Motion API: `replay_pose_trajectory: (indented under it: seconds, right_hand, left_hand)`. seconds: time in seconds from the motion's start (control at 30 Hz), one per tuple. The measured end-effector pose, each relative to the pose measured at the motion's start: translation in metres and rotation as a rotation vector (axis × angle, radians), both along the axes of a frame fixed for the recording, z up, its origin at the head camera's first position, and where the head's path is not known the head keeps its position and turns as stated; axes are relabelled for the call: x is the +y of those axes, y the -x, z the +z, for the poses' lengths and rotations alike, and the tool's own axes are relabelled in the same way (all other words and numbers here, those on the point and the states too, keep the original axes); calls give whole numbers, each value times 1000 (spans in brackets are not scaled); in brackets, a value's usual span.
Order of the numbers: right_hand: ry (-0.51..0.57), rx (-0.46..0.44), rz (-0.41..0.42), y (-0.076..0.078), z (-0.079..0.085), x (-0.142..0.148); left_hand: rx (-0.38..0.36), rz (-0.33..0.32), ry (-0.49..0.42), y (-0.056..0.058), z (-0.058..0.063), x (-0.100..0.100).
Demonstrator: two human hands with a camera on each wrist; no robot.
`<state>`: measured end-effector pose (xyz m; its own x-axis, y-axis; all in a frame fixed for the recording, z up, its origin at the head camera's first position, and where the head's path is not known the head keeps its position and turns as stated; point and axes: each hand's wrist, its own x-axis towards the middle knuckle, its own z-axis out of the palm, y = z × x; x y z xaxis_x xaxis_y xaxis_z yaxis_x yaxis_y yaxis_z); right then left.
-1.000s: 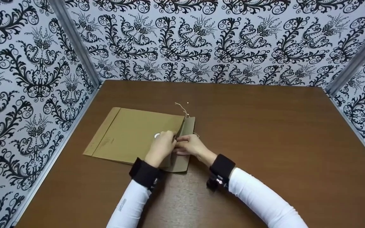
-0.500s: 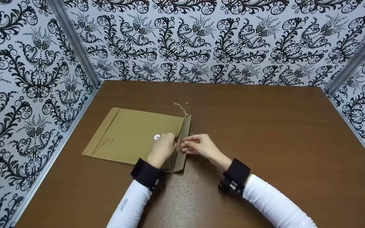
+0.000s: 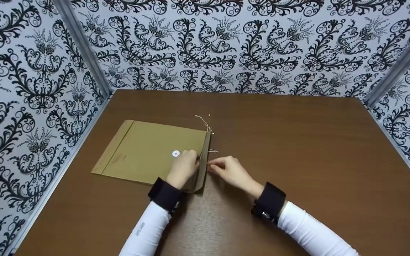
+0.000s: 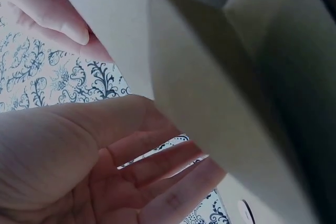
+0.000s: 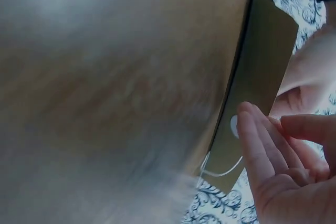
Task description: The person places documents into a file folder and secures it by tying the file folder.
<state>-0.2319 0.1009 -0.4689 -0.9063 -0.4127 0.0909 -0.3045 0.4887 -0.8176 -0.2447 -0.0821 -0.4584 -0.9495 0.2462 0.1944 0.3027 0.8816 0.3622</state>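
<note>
A brown cardboard envelope (image 3: 155, 149) lies on the table, its open end facing right. The flap (image 3: 204, 163) at that end stands raised, tilted up from the table. My left hand (image 3: 184, 166) pinches the envelope's edge at the opening, its fingertips partly hidden by the paper. On the flap's outer side, my right hand (image 3: 231, 172) touches with nearly straight fingers (image 5: 258, 140). One white button (image 3: 175, 153) sits on the envelope's front beside my left hand; a second white disc (image 5: 234, 126) shows on the flap. Thin white string (image 5: 226, 172) hangs from the flap.
More string (image 3: 202, 120) trails over the brown table (image 3: 297, 142) behind the envelope, near tiny white specks. Patterned panels (image 3: 222, 46) enclose the table at the back and sides.
The flap has swung up and leftward from lying nearly flat. My right hand has drawn back to the right, round to its outer side. My left hand stays at the opening.
</note>
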Motion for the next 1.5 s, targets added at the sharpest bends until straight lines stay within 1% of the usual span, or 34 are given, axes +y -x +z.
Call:
replay_pose_trajectory:
  seconds: [0.1,0.17,0.3,0.43,0.5,0.6,0.73,0.87,0.93,1.1,1.17,1.23,1.37,1.5]
  right_hand:
    - [-79,102,22,-5,0,-5]
    - [-101,149,35,-7,0,-10]
    - [-140,214,50,-11,2,-20]
    - [-178,239,77,-14,3,-29]
    - [-195,255,99,-15,2,-32]
    - [-227,283,130,-17,0,-35]
    - [-275,296,149,-18,-2,-38]
    - [-351,310,157,-20,-2,-42]
    - [-412,353,167,-21,-2,-44]
    - [-578,534,185,-24,-2,-50]
    - [-615,579,188,-24,-2,-52]
    - [-637,604,188,-24,-3,-55]
    - [-634,603,183,-25,-4,-58]
    - [-659,608,183,-26,-6,-59]
  left_hand:
    - [1,-5,-8,2,1,-1]
    - [-23,-4,-22,5,2,-3]
    - [-144,17,-53,13,6,-10]
    - [-286,33,-115,23,11,-19]
    - [-341,29,-155,27,13,-22]
    - [-385,6,-204,31,13,-28]
    - [-392,-22,-239,33,11,-34]
    - [-386,-18,-251,34,11,-37]
    - [-386,-16,-252,34,11,-37]
    - [-376,-12,-248,34,12,-37]
    - [-368,-12,-253,34,11,-36]
    - [-360,-12,-259,34,11,-35]
    - [-350,-6,-266,32,9,-34]
    - [-339,-11,-268,32,10,-33]
